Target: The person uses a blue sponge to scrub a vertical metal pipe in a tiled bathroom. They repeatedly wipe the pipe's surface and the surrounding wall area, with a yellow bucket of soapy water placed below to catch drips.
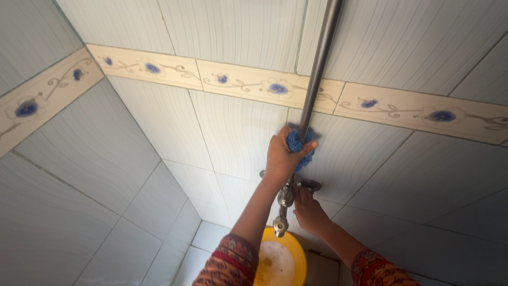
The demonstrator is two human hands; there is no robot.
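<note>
Gripping blue cloth (299, 144), hands (283, 159) raised

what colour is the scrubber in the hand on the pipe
Blue: the scrubber that the left hand presses around the metal pipe, seen in the head view.

No packages, labels, signs or screens appear anywhere in this view.
</note>
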